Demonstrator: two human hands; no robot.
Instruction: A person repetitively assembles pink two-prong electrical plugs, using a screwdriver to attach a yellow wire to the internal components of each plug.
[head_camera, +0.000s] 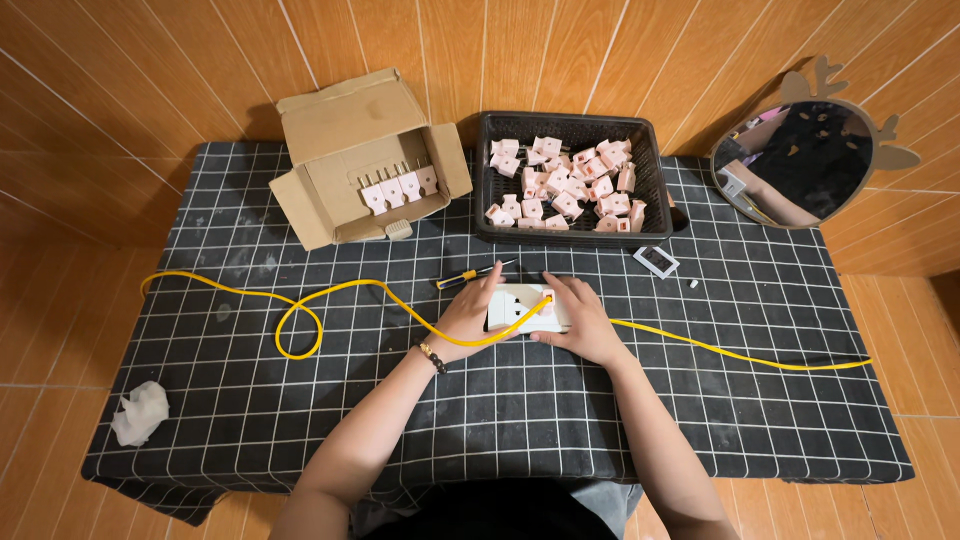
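Note:
A white rectangular socket block (520, 303) lies at the middle of the table. My left hand (466, 318) grips its left end and my right hand (580, 320) grips its right end. A yellow cable (300, 318) runs across the table, loops at the left, passes over the block between my hands and continues to the right edge. A small screwdriver with a yellow and black handle (468, 276) lies just behind my left hand.
The table carries a black cloth with a white grid (250, 400). At the back stand an open cardboard box (350, 150) with pink parts and a black basket (570, 130) of several pink parts. A small white plate (656, 261), a mirror (800, 165), a crumpled tissue (140, 412).

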